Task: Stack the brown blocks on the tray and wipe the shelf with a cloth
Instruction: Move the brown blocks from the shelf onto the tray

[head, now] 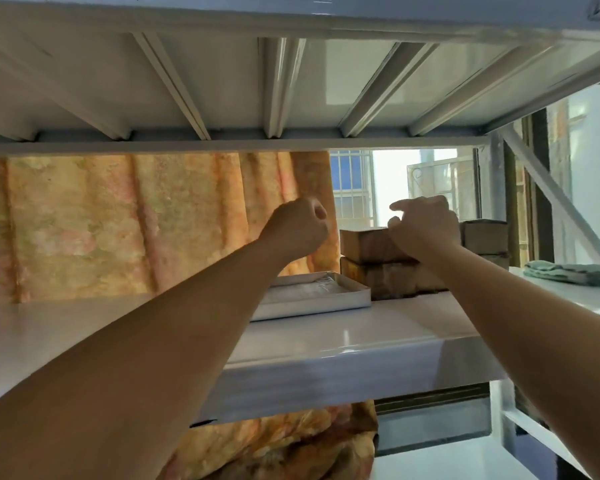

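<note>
Brown blocks [369, 245] sit stacked on the shelf [361, 336] just beside the white tray [321, 302], none on it yet. The right hand [425, 230] curls at the top block, though whether it grips is unclear. The left hand [300, 225] is an empty fist. The cloth [568, 273] lies apart at the right, so wiping seems undone.

We've got an orange floral curtain [118, 220] at the back, a barred window [352, 188] right of it, bright daylight coming through, pale wall [596, 174] far right.
</note>
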{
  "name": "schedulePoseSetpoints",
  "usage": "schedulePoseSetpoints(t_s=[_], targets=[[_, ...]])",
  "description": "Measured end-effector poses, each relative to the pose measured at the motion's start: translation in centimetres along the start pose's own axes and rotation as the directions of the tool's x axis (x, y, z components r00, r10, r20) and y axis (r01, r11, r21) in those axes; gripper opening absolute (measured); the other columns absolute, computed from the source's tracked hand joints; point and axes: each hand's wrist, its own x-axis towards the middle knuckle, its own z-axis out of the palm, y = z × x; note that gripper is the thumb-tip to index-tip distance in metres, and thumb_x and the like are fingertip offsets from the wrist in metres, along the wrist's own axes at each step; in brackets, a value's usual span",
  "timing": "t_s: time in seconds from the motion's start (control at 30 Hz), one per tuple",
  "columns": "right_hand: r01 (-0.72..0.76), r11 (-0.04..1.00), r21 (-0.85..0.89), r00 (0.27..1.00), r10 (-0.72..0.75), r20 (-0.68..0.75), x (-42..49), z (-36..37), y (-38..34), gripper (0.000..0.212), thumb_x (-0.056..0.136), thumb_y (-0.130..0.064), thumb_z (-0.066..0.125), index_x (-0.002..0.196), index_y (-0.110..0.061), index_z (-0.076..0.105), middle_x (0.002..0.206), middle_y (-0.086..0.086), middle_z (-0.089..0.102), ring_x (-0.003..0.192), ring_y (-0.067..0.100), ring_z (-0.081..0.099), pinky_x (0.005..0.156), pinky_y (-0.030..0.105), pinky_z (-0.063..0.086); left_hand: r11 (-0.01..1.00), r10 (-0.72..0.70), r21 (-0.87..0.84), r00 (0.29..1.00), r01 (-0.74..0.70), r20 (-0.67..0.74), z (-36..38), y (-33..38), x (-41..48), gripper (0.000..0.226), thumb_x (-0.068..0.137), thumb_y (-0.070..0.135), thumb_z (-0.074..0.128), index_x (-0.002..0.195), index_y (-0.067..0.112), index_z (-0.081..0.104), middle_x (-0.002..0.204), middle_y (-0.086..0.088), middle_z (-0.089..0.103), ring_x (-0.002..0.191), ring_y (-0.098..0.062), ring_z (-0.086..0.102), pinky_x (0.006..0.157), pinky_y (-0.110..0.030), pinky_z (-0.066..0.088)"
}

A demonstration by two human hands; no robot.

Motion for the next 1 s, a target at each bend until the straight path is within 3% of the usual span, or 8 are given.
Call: schedulePoseSetpoints(t_s=[0.17,0.27,0.33,0.4,0.5,0.67,0.77,1.0], targets=[[-0.086,0.996,0.007,0.993,0.085,0.086,1.5,1.7,2.9,0.037,0.091,-0.034,0.039,0.115,-0.024,0.065,0.131,0.008,0.057,0.133,0.028,0.034,0.108,0.046,0.029,1.000,0.008,0.011,0.998,-0.008,0.061,5.1,3.9,3.1,0.039,0.092,0.019,0.045,0.130,0.021,0.052,0.135,-0.006,0.055,0.116,-0.029,0.056,0.091,-0.032,0.044],[-0.054,0.999,0.009,0.993,0.052,0.109,1.9,2.0,3.5,0.045,0.093,-0.042,0.032,0.077,-0.017,0.065,0.087,0.005,0.068,0.100,0.025,0.058,0.105,0.048,0.028,0.999,0.028,0.034,0.998,-0.030,0.052,6.3,5.2,5.3,0.035,0.096,0.029,0.043,0.126,0.016,0.056,0.132,-0.005,0.058,0.116,-0.026,0.056,0.091,-0.032,0.044],[-0.024,1.000,0.000,0.997,0.024,0.073,1.8,2.3,4.1,0.049,0.094,-0.044,0.029,0.072,-0.017,0.063,0.075,0.002,0.064,0.090,0.023,0.060,0.104,0.047,0.027,0.992,0.056,0.104,0.993,-0.067,0.107,6.9,6.1,6.8,0.035,0.097,0.037,0.040,0.106,0.012,0.062,0.116,-0.005,0.064,0.101,-0.022,0.059,0.084,-0.031,0.045],[0.007,1.000,-0.018,0.999,-0.007,0.043,1.7,2.6,4.3,0.047,0.095,-0.044,0.027,0.076,-0.020,0.063,0.082,0.003,0.066,0.094,0.024,0.060,0.103,0.045,0.029,0.978,0.065,0.186,0.984,-0.096,0.168,7.2,6.3,8.0,0.032,0.096,0.036,0.041,0.082,0.011,0.054,0.093,-0.005,0.061,0.079,-0.016,0.055,0.067,-0.027,0.040],[0.014,1.000,0.013,1.000,-0.014,0.024,1.6,2.7,4.9,0.046,0.096,-0.040,0.027,0.093,-0.020,0.068,0.099,0.005,0.069,0.107,0.024,0.055,0.107,0.044,0.027,0.970,0.029,0.232,0.981,-0.074,0.192,8.1,6.8,9.0,0.021,0.092,0.028,0.046,0.090,0.008,0.054,0.087,-0.007,0.057,0.074,-0.017,0.054,0.057,-0.023,0.036],[0.001,0.990,0.140,1.000,0.000,-0.006,1.2,2.1,5.5,0.035,0.092,-0.039,0.039,0.108,-0.026,0.068,0.111,0.003,0.070,0.112,0.024,0.054,0.103,0.042,0.035,0.955,-0.105,0.293,0.971,0.039,0.213,10.3,6.5,8.9,0.058,0.090,0.052,0.041,0.128,0.009,0.051,0.124,-0.012,0.059,0.107,-0.027,0.057,0.088,-0.036,0.048],[-0.032,0.982,0.187,0.999,0.025,0.039,1.0,1.4,5.5,0.035,0.086,-0.037,0.045,0.113,-0.029,0.065,0.115,0.000,0.068,0.115,0.022,0.053,0.104,0.043,0.035,0.959,-0.145,0.272,0.965,0.082,0.220,10.5,6.4,9.3,0.076,0.083,0.068,0.042,0.132,0.009,0.050,0.128,-0.011,0.057,0.112,-0.027,0.056,0.088,-0.034,0.045],[0.037,0.990,0.139,0.991,-0.054,0.126,0.6,1.3,5.8,0.059,0.079,-0.036,0.055,0.136,-0.030,0.040,0.131,-0.003,0.057,0.128,0.022,0.040,0.104,0.043,0.030,0.968,-0.252,0.106,0.872,0.229,0.419,9.6,7.1,9.7,0.034,0.091,0.045,0.048,0.103,0.013,0.053,0.081,-0.006,0.050,0.091,-0.022,0.050,0.081,-0.031,0.042]])
